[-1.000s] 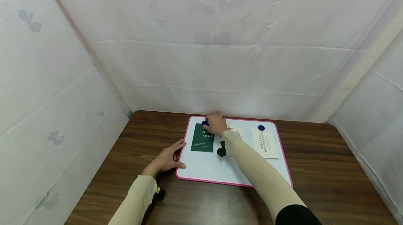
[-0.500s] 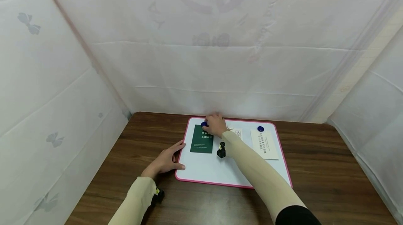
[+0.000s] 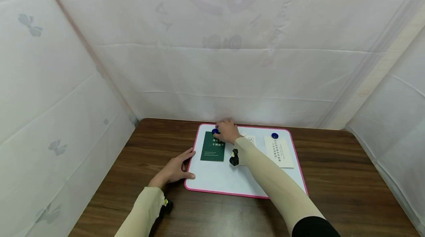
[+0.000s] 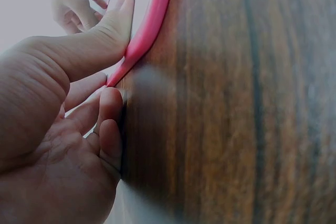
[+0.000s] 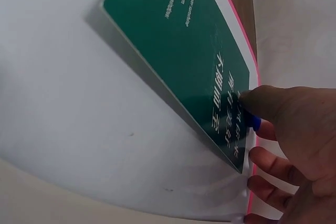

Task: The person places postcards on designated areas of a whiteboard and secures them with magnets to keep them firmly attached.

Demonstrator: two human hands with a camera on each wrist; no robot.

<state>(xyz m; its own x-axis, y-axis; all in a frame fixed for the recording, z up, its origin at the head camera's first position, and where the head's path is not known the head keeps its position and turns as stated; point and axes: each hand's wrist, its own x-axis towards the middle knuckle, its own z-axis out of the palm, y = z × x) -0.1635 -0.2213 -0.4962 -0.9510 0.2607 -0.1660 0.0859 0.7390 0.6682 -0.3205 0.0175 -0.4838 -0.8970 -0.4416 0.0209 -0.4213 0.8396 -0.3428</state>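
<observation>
A pink-rimmed whiteboard [image 3: 216,178] lies on the table. My left hand [image 3: 174,167] rests at its left edge, thumb on the white surface and index finger on the rim. In the left wrist view, the other fingers lie beside the pink rim [image 4: 152,32]. My right hand [image 3: 227,132] pinches a round blue magnet [image 3: 215,131] at the top edge of a green card [image 3: 212,148]. The right wrist view shows the thumb and index finger around the blue magnet [image 5: 254,121]; the green card [image 5: 168,51] stands partly raised off the board along one long side.
At the board's right a cream card [image 3: 279,152] lies under a second blue magnet [image 3: 275,135]. Between the cards, a whitish card [image 3: 251,140] is mostly hidden by my right forearm. Brown wooden table [image 3: 345,178] surrounds the board, with white curtain walls [image 3: 212,71] behind and beside it.
Both hands, the board and the cards keep their places. The head view has shifted very slightly.
</observation>
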